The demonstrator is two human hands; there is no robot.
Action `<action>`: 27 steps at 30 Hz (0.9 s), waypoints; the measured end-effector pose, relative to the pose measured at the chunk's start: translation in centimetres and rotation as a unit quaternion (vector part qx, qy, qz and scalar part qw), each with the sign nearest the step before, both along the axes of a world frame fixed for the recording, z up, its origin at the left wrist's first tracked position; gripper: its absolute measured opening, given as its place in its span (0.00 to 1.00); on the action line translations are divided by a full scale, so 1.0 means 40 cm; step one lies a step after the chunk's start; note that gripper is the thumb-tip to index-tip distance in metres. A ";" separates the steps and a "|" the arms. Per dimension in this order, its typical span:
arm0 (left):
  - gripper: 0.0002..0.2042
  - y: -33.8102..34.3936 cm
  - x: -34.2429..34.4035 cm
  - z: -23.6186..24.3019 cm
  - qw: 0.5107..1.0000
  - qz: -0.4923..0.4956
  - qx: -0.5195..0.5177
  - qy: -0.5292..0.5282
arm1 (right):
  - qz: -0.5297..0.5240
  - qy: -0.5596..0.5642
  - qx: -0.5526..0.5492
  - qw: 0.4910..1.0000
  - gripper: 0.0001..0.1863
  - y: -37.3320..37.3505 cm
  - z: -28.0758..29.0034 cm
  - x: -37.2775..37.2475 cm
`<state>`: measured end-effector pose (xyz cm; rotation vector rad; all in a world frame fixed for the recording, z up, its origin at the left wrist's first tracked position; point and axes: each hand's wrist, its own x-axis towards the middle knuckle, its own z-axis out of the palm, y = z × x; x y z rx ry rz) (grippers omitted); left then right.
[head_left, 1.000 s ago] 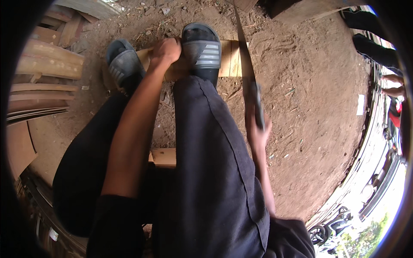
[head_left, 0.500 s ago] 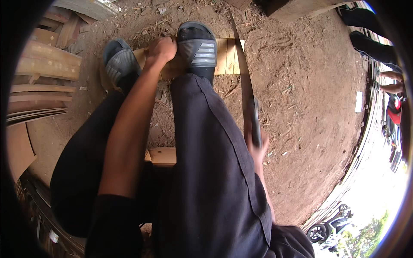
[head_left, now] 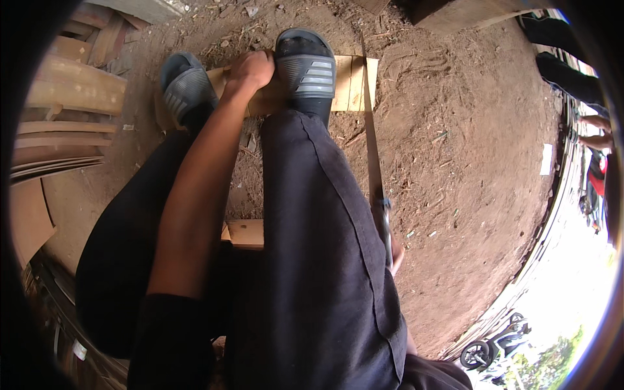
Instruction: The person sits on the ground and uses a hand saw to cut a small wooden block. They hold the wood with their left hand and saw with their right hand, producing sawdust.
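A light wooden board point(head_left: 353, 91) lies crosswise on the dirt beneath my two grey slide sandals point(head_left: 305, 68). My left hand point(head_left: 250, 71) is closed on it between the sandals. A long handsaw point(head_left: 370, 136) crosses the board near its right end. My right hand point(head_left: 394, 253), partly hidden by my dark trouser leg, is closed on the saw's handle at the lower end. A second pale board point(head_left: 244, 232) shows between my legs, partly covered by them.
Stacked curved wood pieces and panels point(head_left: 62, 140) stand at the left. A wooden block point(head_left: 465, 14) sits at the top right. Along the right rim are other people's dark-clad legs point(head_left: 562, 78) and bare feet, with a parked motorbike point(head_left: 487, 348) at the lower right.
My right hand has moved steadily back toward me along my right leg, drawing the saw down across the board. My left hand stays in the same place between the sandals.
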<state>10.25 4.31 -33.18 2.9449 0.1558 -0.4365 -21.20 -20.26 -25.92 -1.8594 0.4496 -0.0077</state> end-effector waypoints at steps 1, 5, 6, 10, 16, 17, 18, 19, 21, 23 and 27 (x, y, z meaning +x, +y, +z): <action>0.23 -0.006 0.004 0.007 1.000 -0.004 0.010 0.009 | 0.006 0.003 0.007 1.000 0.04 0.004 0.005 0.013; 0.23 0.033 0.054 -0.034 0.999 -0.048 0.019 -0.006 | 0.034 0.034 0.024 0.999 0.03 0.034 -0.026 0.033; 0.22 0.029 0.042 -0.026 0.999 -0.032 0.022 0.012 | 0.028 0.043 0.026 0.998 0.03 0.040 -0.026 0.027; 0.22 0.041 0.033 -0.045 0.999 -0.022 0.019 0.022 | -0.007 0.023 -0.019 1.000 0.07 -0.046 -0.006 0.011; 0.21 0.016 0.003 -0.004 1.000 -0.003 -0.008 0.016 | 0.025 -0.004 -0.072 0.997 0.08 -0.073 0.061 -0.050; 0.21 0.019 0.008 -0.002 1.000 -0.001 -0.003 0.014 | 0.007 -0.027 -0.040 0.999 0.08 -0.070 0.030 -0.018; 0.21 0.025 0.007 -0.007 1.000 0.001 0.003 0.017 | -0.012 -0.044 -0.007 0.999 0.09 -0.061 -0.008 0.042; 0.21 0.047 -0.010 -0.009 1.000 0.010 0.017 0.023 | 0.030 -0.044 -0.047 0.997 0.10 -0.056 -0.046 0.125; 0.21 0.003 -0.006 -0.016 1.000 -0.009 0.009 0.012 | -0.001 -0.024 0.047 0.999 0.12 -0.034 -0.084 0.302; 0.21 -0.007 0.004 -0.012 1.000 -0.024 0.007 0.007 | -0.010 -0.032 0.058 0.998 0.11 0.009 -0.083 0.423; 0.21 0.008 -0.002 -0.005 0.999 -0.028 -0.011 -0.009 | 0.014 -0.030 0.020 0.999 0.09 -0.008 -0.093 0.300</action>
